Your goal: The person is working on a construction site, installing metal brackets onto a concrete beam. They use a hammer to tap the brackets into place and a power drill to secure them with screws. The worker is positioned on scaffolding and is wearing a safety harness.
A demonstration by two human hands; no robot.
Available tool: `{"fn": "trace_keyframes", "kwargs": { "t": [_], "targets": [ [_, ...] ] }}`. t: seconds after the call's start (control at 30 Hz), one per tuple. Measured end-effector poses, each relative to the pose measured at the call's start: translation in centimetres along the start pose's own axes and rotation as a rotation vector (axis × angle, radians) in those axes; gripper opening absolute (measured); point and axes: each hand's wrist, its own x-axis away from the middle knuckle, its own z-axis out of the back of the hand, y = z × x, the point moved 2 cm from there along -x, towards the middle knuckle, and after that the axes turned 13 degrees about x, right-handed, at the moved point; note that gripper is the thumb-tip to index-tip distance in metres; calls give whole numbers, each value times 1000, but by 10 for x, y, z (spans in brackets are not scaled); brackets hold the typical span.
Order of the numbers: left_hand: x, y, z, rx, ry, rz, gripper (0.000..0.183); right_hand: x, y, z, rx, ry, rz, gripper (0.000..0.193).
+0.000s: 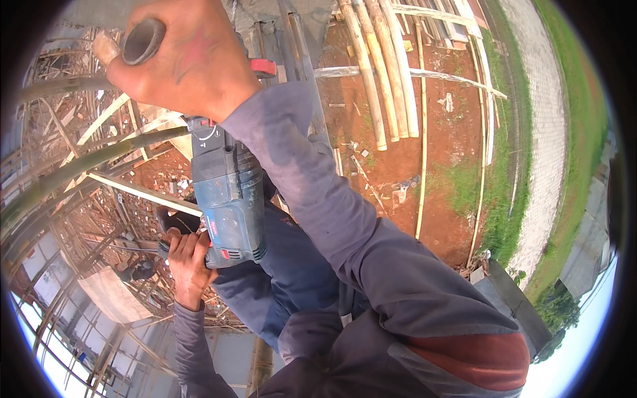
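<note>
A blue-grey rotary hammer (229, 192) with dusty casing lies across the middle of the head view, its front pointing away from me. My right hand (182, 63) is closed around the side handle (144, 42) near the tool's front; the handle's round hollow end sticks out by the thumb. A red part (264, 67) shows just right of this hand. Lower down, my left hand (189, 262) wraps round the rear grip, its fingers partly hidden behind the tool body. My right hand and sleeve hide the tool's tip.
Grey concrete (265, 16) rises at the top. Several bamboo poles (381, 73) lean at the upper right over red soil (371, 176). A thick green bamboo pole (99, 159) and other scaffolding cross the left side. Far right are a pale paved path (544, 132) and grass.
</note>
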Motion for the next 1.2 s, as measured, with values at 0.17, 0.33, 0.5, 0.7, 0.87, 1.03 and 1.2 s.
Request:
{"fn": "trace_keyframes", "kwargs": {
  "t": [0.17,0.33,0.5,0.7,0.87,1.03,1.2],
  "targets": [
    [-4,5,-3,-8,-2,3,68,-1,0,-3,-10,68,-22,24],
    [-8,10,0,5,25,-25,66,-7,-2,-1,9,-18,-91,23],
    [-5,16,-4,-4,51,-10,65,-9,1,13,-45,-143,-42,23],
    [-9,15,-17,32,65,24,58,-19,5,4,71,-121,-38,22],
    [-9,33,-16,48,57,48,57,-9,2,4,8,-127,-14,25],
    [-21,31,-20,50,103,37,55,-32,5,10,40,-144,-97,26],
    [-9,36,-18,53,86,27,55,-20,2,16,51,-257,-108,30]
  ]
}}
